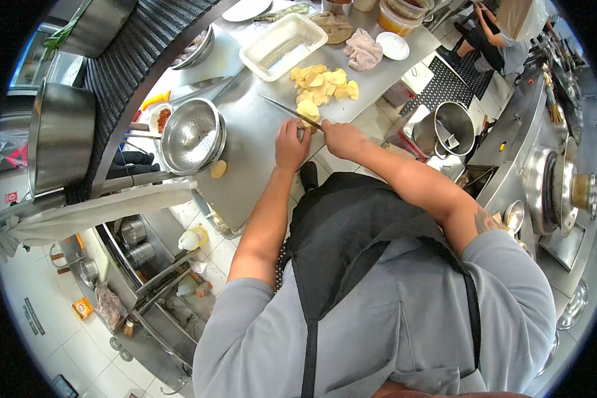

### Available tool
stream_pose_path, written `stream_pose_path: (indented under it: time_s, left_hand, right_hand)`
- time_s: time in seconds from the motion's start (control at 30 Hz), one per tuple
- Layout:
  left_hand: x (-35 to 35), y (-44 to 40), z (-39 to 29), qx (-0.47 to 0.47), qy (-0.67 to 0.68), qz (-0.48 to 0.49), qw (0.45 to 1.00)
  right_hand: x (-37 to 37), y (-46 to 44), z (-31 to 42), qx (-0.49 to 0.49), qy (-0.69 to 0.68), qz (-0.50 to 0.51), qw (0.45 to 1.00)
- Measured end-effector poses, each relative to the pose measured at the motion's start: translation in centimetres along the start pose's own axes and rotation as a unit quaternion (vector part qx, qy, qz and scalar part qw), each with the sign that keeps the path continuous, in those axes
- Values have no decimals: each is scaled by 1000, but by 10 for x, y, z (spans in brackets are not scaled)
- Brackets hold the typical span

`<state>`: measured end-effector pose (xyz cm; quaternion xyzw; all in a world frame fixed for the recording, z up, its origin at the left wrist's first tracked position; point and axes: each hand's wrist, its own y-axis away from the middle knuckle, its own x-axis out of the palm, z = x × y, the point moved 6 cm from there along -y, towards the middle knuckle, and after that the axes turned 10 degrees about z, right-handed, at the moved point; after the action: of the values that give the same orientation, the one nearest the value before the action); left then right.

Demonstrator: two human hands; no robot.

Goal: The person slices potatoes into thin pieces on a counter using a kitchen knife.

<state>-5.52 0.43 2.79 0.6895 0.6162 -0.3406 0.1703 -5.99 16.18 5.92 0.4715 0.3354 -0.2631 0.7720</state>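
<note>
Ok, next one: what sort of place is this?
Most likely a restaurant or other commercial kitchen. There's a long metal work counter, a large metal pot at the left, and a pile of thin yellow slices beside a long knife in the right hand.

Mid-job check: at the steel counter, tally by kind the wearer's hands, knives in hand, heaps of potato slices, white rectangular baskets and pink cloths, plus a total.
Wearer's hands: 2, left hand and right hand
Knife in hand: 1
Heap of potato slices: 1
White rectangular basket: 1
Pink cloth: 1
Total: 6
</note>
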Motion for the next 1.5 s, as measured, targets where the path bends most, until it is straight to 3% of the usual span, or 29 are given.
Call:
stream_pose_path:
  time_s: [0.7,1.2,1.5]
  left_hand:
    - [-2,-4,-6,-8,16,-37,999]
    - [4,-4,2,-43,9,-13,999]
    - [4,-1,0,-57,20,-17,998]
  right_hand:
    - [-21,31,12,-22,26,-41,999]
    - [-13,7,3,-7,16,9,1000]
    - [7,-12,-19,-15,-38,-13,999]
